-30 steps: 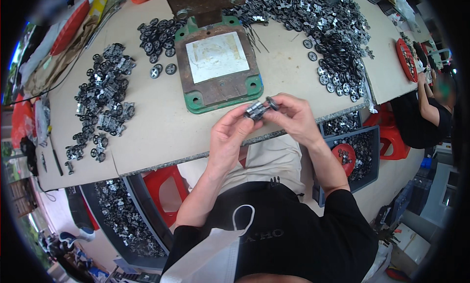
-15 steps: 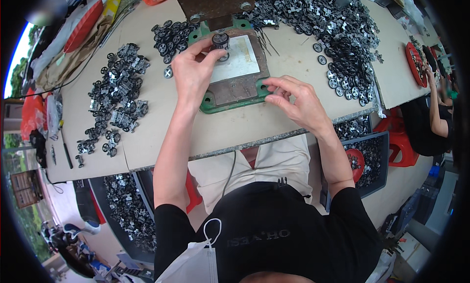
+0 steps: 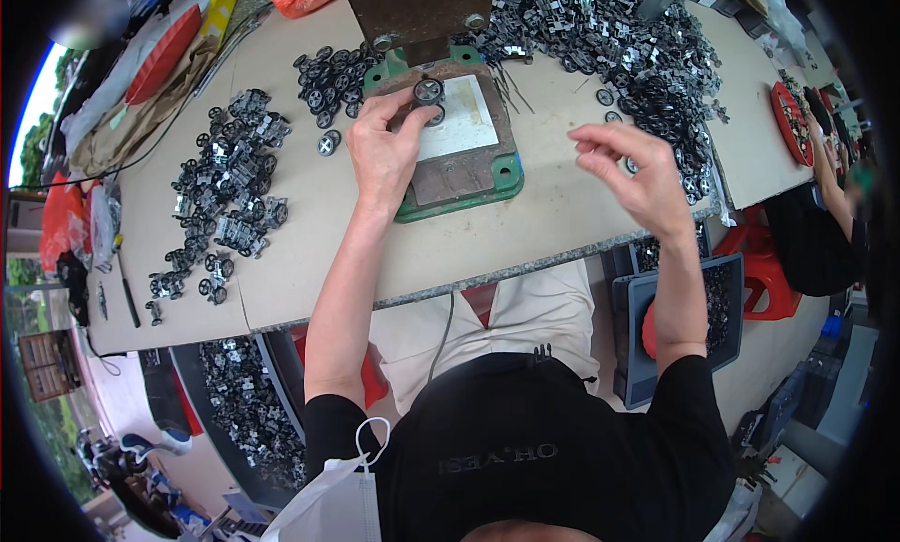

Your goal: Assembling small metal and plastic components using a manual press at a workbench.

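My left hand (image 3: 386, 158) pinches a small toy-car wheel assembly (image 3: 428, 92) between thumb and fingers. Its black wheels with grey spokes show above and beside the thumb, over the press's base plate. That green-edged metal base (image 3: 457, 183) carries a white sheet (image 3: 472, 111) and stands under a brown metal press head (image 3: 419, 9). To the right, my right hand (image 3: 647, 176) hovers above the table, its fingers half bent and apart from the thumb, with nothing seen in them. Just beyond it lies a heap of loose black wheels (image 3: 647, 101), partly covered by the hand.
Finished-looking wheeled chassis pieces (image 3: 230, 176) lie piled at the left. More loose wheels (image 3: 328, 82) sit beside the press. A large heap of metal and black parts (image 3: 600, 26) covers the far right. Grey bins (image 3: 630, 383) flank my legs below the table edge. Another person's arm shows far right.
My right hand has left the press base's right corner and moved right, toward the loose wheels. My left hand still holds the wheel assembly over the plate. The whole view has shifted slightly.
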Tool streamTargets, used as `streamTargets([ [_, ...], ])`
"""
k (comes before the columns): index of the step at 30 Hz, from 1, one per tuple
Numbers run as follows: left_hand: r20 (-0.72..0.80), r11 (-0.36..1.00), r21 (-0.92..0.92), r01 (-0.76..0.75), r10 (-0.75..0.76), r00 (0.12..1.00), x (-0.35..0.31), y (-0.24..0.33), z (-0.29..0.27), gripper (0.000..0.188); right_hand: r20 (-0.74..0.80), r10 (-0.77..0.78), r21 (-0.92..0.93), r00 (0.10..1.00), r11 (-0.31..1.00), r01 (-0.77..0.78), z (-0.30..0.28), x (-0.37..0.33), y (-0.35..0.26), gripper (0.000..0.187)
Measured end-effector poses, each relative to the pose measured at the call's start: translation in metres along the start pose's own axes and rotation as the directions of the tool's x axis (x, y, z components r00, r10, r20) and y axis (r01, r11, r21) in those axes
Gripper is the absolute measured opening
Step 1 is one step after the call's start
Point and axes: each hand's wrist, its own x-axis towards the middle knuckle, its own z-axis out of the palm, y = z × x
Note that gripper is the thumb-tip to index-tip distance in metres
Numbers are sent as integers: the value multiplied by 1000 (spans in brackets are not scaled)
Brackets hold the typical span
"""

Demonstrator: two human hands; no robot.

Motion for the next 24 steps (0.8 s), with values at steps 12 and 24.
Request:
streamTargets([
  [12,52,999,27,28,-29,998,0,0,-2,25,-136,-276,-61,952,961,270,-63,43,-29,18],
  [24,12,996,-39,74,-74,997,2,-1,2,28,-306,-443,-257,843,891,375,-113,82,-93,18],
])
